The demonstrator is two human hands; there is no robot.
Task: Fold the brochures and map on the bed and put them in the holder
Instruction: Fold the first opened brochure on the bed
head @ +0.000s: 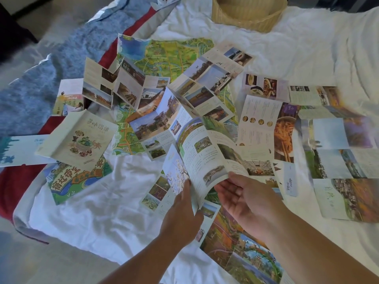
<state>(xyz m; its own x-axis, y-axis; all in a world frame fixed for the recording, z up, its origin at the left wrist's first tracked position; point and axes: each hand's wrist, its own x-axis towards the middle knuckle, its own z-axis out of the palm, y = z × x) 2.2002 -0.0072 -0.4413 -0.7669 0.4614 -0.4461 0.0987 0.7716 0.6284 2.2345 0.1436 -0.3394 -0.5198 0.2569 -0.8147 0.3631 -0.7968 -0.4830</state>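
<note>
White bed [102, 201] fills most of the frame, with a grey-blue blanket [30, 89] far left of the hands. Green illustrated map [164, 58] lies unfolded beyond the hands and slightly left, partly covered by zigzag brochures. Big photo sheet [338, 150] is spread flat to the right of the right hand. An orange-toned sheet [235, 249] lies under the right forearm. Wicker holder [248, 15] sits far beyond both hands at the top edge, apart from the paper. Accordion brochure [205, 152] is lifted off the bed, partly unfolded, rising from between the hands. Cream food booklet [78, 138] sits tented, left of the left hand. Left hand [180, 208] grips the accordion brochure's near edge, fingers on the fold. Right hand [246, 199] is palm up with fingers straight, tips touching that brochure's lower right edge, gripping nothing.
</note>
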